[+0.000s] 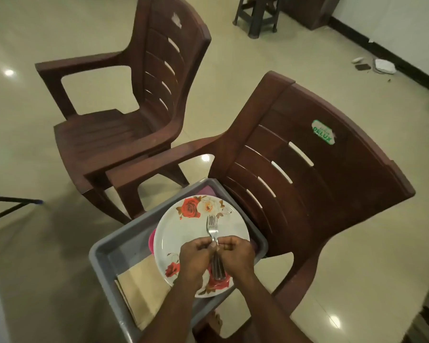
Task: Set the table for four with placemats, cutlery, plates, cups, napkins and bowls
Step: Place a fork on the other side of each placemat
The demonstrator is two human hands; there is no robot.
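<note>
Glossy cream floor tiles, two brown plastic armchairs: one farther off, nearer chair carrying grey tub. Inside tub: rose-patterned plate over beige placemats, something pink beneath. Above plate, left hand and right hand both pinching bundle of forks, tines pointing away, handles toward wearer.

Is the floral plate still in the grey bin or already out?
In. The floral plate lies flat in the grey bin on the chair, both hands gripping forks above it.
</note>
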